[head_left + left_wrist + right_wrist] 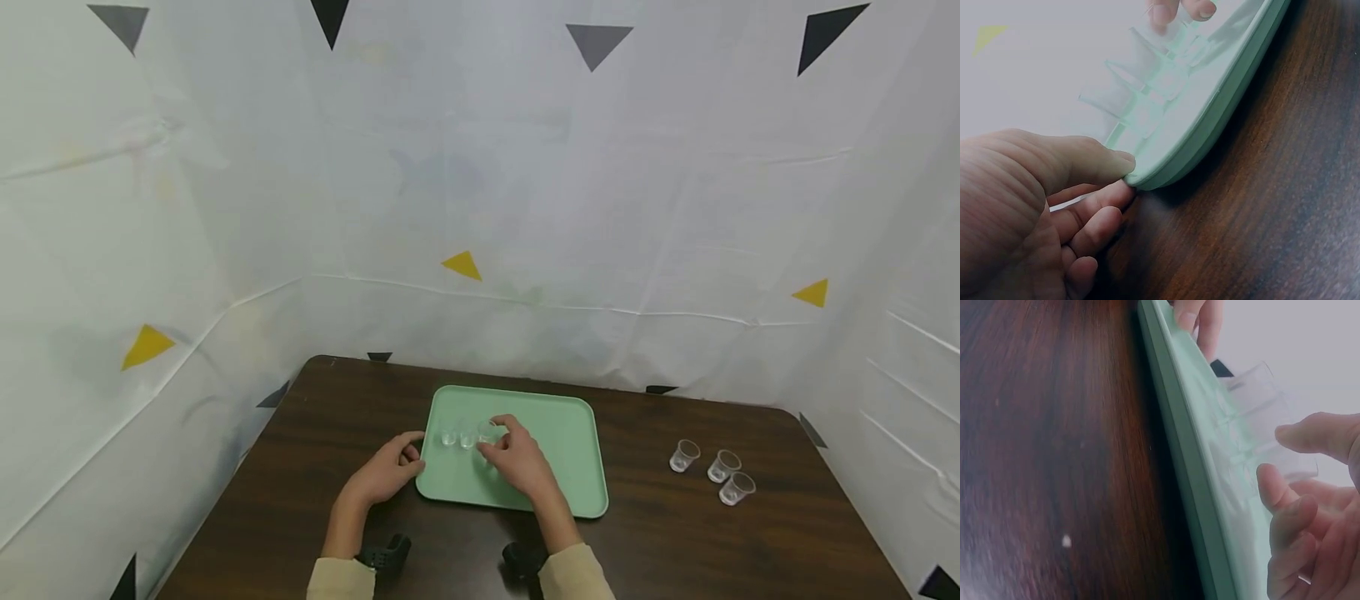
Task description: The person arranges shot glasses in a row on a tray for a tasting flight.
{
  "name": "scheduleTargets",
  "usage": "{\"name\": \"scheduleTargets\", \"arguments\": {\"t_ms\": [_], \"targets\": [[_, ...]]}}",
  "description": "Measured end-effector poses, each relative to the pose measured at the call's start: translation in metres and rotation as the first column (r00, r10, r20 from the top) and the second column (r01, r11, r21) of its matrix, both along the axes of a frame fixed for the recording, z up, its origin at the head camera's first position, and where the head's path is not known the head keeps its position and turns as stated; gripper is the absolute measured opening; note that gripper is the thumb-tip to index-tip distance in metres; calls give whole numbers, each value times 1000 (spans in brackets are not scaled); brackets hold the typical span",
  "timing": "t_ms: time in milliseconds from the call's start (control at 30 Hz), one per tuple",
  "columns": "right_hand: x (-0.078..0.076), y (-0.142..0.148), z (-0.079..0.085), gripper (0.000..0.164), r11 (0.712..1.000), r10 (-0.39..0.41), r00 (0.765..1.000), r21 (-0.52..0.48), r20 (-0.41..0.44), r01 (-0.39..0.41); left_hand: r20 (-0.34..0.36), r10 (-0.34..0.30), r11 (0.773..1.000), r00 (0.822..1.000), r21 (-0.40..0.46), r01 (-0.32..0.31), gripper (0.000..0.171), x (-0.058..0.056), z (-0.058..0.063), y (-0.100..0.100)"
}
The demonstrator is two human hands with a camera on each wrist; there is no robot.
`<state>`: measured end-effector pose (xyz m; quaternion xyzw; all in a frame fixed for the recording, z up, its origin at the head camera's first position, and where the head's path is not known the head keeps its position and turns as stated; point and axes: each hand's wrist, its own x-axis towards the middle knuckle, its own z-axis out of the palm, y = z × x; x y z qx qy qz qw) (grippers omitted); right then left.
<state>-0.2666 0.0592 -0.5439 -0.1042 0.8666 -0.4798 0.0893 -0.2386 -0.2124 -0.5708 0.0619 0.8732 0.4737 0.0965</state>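
Note:
A light green tray lies on the brown table. On its left part, three small clear cups stand in a row: an outer cup, a middle cup and a right-hand cup. My left hand pinches the tray's left corner, thumb over the rim and fingers curled below. Over the tray, my right hand holds the right-hand cup between thumb and forefinger. This cup stands close beside the middle one.
Three more clear cups stand on the table to the right of the tray: one cup apart and two close together, a farther cup and a nearer cup. A white sheet with coloured triangles hangs behind the table.

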Motion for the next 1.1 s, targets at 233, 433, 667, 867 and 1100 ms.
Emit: {"name": "scheduleTargets", "arguments": {"t_ms": [233,433,667,867,1100], "targets": [[4,15,0,56,999,-33,999,0,35,33,16,23,1000,1000,0,-23,52,0,1,2],[8,32,6,54,997,-79,996,18,32,79,27,29,999,999,18,-29,52,-1,-1,4],[14,52,14,47,991,-118,993,62,-23,119,27,45,999,999,19,-46,52,-1,-2,3],[14,76,20,44,958,-220,974,177,-50,226,25,40,999,999,21,-40,52,-1,-1,3],[14,106,35,50,944,-287,957,157,-33,289,33,41,999,999,22,-41,52,-1,0,3]]}}
